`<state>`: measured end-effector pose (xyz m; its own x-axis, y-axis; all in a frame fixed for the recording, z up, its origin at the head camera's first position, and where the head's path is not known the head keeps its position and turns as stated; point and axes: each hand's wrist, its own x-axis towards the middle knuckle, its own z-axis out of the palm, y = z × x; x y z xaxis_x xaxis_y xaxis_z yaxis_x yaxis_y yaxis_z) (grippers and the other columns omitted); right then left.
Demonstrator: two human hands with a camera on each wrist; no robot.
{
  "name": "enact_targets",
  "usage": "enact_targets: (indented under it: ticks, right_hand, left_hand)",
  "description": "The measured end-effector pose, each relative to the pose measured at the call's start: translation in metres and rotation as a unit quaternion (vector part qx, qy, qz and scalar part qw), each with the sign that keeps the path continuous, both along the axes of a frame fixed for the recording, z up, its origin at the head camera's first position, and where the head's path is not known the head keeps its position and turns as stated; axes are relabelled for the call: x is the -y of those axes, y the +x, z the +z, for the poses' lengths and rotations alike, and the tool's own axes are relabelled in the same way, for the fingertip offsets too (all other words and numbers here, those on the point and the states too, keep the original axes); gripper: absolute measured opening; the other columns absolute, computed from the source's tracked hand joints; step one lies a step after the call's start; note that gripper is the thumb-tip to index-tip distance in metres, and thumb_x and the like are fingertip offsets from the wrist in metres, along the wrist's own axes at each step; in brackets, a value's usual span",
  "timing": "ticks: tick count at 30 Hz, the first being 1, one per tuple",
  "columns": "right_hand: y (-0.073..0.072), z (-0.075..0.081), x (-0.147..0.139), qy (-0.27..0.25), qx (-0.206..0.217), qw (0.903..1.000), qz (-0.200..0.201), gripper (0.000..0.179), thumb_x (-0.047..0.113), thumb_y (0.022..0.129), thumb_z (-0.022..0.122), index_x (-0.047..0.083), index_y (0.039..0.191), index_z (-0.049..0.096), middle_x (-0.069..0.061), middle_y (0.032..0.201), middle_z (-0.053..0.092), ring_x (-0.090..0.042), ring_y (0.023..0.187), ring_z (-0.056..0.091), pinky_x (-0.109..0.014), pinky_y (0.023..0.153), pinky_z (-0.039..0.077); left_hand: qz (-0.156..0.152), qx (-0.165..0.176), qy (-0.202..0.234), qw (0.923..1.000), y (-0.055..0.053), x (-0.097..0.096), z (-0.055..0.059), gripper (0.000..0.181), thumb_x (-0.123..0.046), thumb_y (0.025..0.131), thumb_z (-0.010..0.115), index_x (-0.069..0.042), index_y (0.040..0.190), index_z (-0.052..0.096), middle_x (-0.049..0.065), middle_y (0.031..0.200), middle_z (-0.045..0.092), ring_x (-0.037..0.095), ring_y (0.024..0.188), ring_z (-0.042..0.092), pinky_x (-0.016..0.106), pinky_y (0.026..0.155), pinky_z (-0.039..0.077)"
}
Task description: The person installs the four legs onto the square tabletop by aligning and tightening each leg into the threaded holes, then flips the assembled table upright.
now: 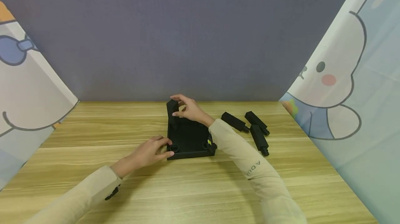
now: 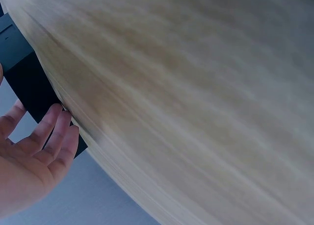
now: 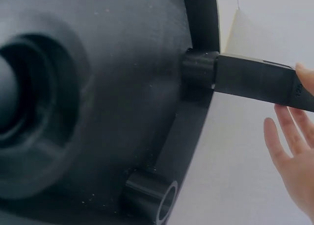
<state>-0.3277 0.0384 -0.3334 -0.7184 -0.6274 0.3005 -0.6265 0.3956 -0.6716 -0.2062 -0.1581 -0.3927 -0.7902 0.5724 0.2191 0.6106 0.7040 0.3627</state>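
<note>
A square black tabletop piece (image 1: 187, 135) lies on the table with raised edges and round corner sockets facing up. At its far left corner a black square leg (image 1: 171, 113) stands upright, its lower end at a corner socket. My right hand (image 1: 192, 110) pinches this leg near the top; in the right wrist view the thumb and fingers lie on opposite sides of the leg (image 3: 255, 80). An open socket (image 3: 152, 195) shows at another corner. My left hand (image 1: 150, 151) grips the near left corner of the tabletop piece, fingers curled against its edge in the left wrist view.
Three loose black legs, (image 1: 235, 121) one lying left of the other two, rest on the wooden table (image 1: 193, 189) at the right. A grey wall (image 1: 187, 36) rises behind the table. Cloths with cartoon figures (image 1: 331, 71) hang at both sides.
</note>
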Motion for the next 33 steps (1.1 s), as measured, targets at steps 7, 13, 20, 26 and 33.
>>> enact_targets:
  ticks: [7, 13, 20, 26, 33]
  right_hand:
    - [-0.0047, 0.0037, 0.0004, 0.01, 0.01, 0.9993, 0.033, 0.054, 0.011, 0.083, 0.067, 0.011, 0.132, 0.045, -0.009, 0.135, 0.045, -0.027, 0.113, 0.053, -0.025, 0.077, 0.052]
    - [-0.0026, 0.0011, 0.001, 0.002, 0.001, 1.0, 0.0, 0.05, 0.016, 0.081, 0.069, 0.011, 0.127, 0.049, -0.007, 0.127, 0.052, -0.022, 0.106, 0.056, -0.027, 0.077, 0.051]
    - [-0.0025, -0.0058, 0.002, -0.01, -0.012, 0.9994, -0.03, 0.05, 0.02, 0.081, 0.069, 0.01, 0.126, 0.05, -0.006, 0.122, 0.055, -0.018, 0.1, 0.056, -0.026, 0.074, 0.05]
    - [-0.0037, -0.0036, 0.0002, -0.006, -0.013, 0.9997, -0.018, 0.051, 0.017, 0.081, 0.069, 0.01, 0.127, 0.049, -0.007, 0.123, 0.054, -0.019, 0.102, 0.056, -0.026, 0.075, 0.051]
    - [-0.0059, 0.0034, -0.003, 0.016, -0.003, 0.9998, 0.007, 0.053, 0.011, 0.081, 0.069, 0.012, 0.13, 0.047, -0.008, 0.131, 0.048, -0.021, 0.11, 0.054, -0.03, 0.08, 0.051]
  left_hand:
    - [-0.001, -0.004, 0.003, 1.0, 0.0006, -0.0003, 0.0005, 0.039, -0.044, 0.087, 0.057, -0.012, 0.108, 0.062, 0.006, 0.101, 0.062, 0.006, 0.068, 0.053, 0.025, 0.064, 0.048]
    - [0.005, -0.004, 0.004, 1.0, 0.0012, -0.0021, 0.0007, 0.037, -0.043, 0.087, 0.059, -0.013, 0.108, 0.062, 0.005, 0.101, 0.062, 0.007, 0.068, 0.052, 0.025, 0.064, 0.048]
    - [0.008, 0.0, 0.001, 1.0, 0.0014, -0.0029, 0.0013, 0.037, -0.042, 0.087, 0.059, -0.013, 0.109, 0.061, 0.005, 0.102, 0.062, 0.007, 0.068, 0.053, 0.025, 0.064, 0.048]
    - [0.002, -0.008, 0.002, 1.0, 0.0006, -0.0021, -0.0008, 0.037, -0.043, 0.087, 0.057, -0.012, 0.108, 0.061, 0.006, 0.1, 0.062, 0.007, 0.069, 0.053, 0.024, 0.063, 0.047]
    - [0.005, -0.005, 0.0, 1.0, 0.0001, -0.0019, -0.002, 0.037, -0.044, 0.087, 0.057, -0.013, 0.108, 0.061, 0.005, 0.101, 0.062, 0.01, 0.075, 0.056, 0.026, 0.064, 0.049]
